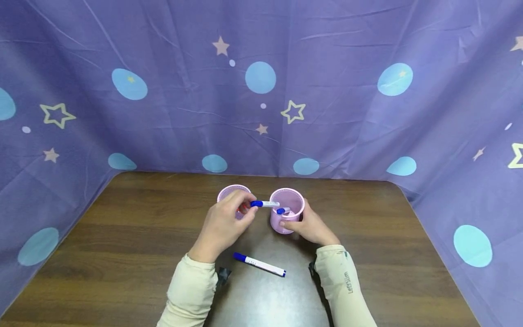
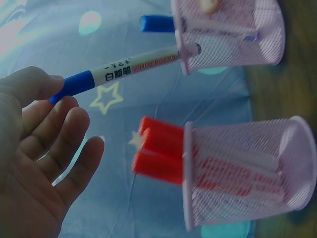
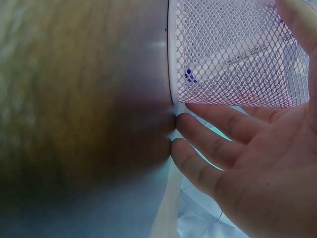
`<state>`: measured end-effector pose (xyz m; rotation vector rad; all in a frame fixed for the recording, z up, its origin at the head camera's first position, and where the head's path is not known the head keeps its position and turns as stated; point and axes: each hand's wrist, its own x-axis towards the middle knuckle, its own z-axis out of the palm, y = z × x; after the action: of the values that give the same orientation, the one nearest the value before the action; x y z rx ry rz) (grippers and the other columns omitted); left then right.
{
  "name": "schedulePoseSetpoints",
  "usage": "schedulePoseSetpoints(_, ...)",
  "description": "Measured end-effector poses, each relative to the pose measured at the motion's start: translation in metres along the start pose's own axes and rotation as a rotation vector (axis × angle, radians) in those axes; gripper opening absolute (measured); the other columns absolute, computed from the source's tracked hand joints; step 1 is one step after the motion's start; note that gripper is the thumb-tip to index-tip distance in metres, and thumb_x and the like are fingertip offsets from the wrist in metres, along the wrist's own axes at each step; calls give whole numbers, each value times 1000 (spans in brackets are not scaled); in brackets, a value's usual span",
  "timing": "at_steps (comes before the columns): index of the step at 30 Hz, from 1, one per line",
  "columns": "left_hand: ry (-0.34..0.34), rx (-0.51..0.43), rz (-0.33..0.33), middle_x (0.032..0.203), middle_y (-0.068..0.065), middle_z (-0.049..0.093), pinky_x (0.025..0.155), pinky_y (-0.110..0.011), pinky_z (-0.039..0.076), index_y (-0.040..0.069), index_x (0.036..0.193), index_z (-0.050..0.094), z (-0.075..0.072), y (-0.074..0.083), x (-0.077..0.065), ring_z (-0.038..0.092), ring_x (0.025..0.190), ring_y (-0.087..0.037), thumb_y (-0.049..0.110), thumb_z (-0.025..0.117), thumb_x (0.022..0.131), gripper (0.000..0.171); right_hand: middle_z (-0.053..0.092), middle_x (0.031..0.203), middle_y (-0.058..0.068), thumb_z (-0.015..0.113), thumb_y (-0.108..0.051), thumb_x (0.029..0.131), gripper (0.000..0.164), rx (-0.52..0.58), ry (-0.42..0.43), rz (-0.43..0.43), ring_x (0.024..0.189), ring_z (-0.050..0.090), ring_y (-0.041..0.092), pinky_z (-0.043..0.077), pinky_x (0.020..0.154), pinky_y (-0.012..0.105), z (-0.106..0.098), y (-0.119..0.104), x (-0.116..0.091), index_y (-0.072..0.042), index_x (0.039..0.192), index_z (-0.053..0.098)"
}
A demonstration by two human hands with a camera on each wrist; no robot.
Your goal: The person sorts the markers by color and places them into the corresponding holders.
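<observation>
right now my left hand (image 1: 224,222) pinches a blue-capped whiteboard marker (image 1: 264,204) by its cap end between thumb and forefinger, the other fingers loose, with the far tip already over the rim of the right pink mesh cup (image 1: 288,217). my right hand (image 1: 309,225) wraps that cup from the side, thumb on the front wall and fingers spread along the mesh, so it is steadied on the brown table (image 1: 122,254). one blue-capped marker (image 1: 283,210) already leans inside it. the left pink mesh cup (image 1: 232,192) sits just beside, behind my left hand, holding red-capped markers (image 2: 158,151). another blue marker (image 1: 259,264) lies flat on the table between my sleeves. to do this well i'd judge the marker should be tipped steeper before release, so it slides down beside the one inside rather than catching on the rim, and the right hand should keep the cup from tilting.
</observation>
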<state>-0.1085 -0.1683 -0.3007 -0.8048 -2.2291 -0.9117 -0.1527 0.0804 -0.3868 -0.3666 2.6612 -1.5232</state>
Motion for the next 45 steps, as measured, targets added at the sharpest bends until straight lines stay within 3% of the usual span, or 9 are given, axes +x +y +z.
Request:
schedulePoseSetpoints(7,-89,-60,-46,85,4,61,63,-26,50,9,98,68,19,2,-5,58,73,-8,3,77,85,17,59,131,22,86,-26,79,92,-5,1,12,119,56,35,43,102,52,2,2,-1,0,149,33)
schedulePoseSetpoints(13,-124,-57,-103,89,2,63,65,-27,51,7,103,69,34,3,-6,59,74,-9,3,79,85,21,59,131,22,85,-29,79,93,-38,5,21,118,57,35,44,101,51,0,1,-1,0,151,31)
schedulePoseSetpoints(19,-130,-33,-124,88,3,62,64,-27,50,8,104,69,39,5,-7,58,74,-9,5,78,86,20,58,132,21,85,-25,79,92,-9,-3,21,119,56,33,43,102,49,0,-1,-1,-1,150,32)
schedulePoseSetpoints(27,-109,-71,-150,87,4,62,66,-26,50,9,103,69,41,3,-8,58,75,-9,5,76,87,18,58,132,20,86,-27,80,93,-4,-5,15,119,56,33,43,102,49,-1,-2,-2,-3,151,31)
schedulePoseSetpoints(32,-46,-159,-88,87,4,63,65,-25,52,7,104,68,38,5,-6,58,75,-8,2,74,87,18,58,133,21,86,-26,80,93,-9,-6,17,120,56,34,43,103,50,0,-2,-2,-2,151,31)
schedulePoseSetpoints(36,-1,-243,-27,87,2,65,66,-27,52,6,101,68,24,11,-1,60,78,-10,0,71,89,14,58,134,21,86,-29,80,94,-24,-3,25,123,55,35,41,105,51,0,-3,-2,-3,152,31)
schedulePoseSetpoints(39,-105,-246,-70,85,6,63,67,-28,51,8,97,70,9,15,0,58,77,-8,5,71,91,7,58,133,21,86,-31,79,95,-28,-4,30,123,55,35,41,105,50,0,-3,-2,-4,152,31)
schedulePoseSetpoints(42,-347,-219,-192,80,10,60,67,-28,50,11,95,69,-4,14,-2,56,74,-6,10,71,92,4,59,133,21,86,-31,79,95,-32,-5,33,122,55,36,41,105,51,0,-2,-2,-5,152,31)
schedulePoseSetpoints(45,-599,-123,-328,76,9,58,69,-31,49,11,92,67,-10,9,-8,55,72,-8,12,74,87,9,59,132,22,86,-32,79,96,-41,0,37,122,55,37,41,105,52,0,-1,-2,-5,152,31)
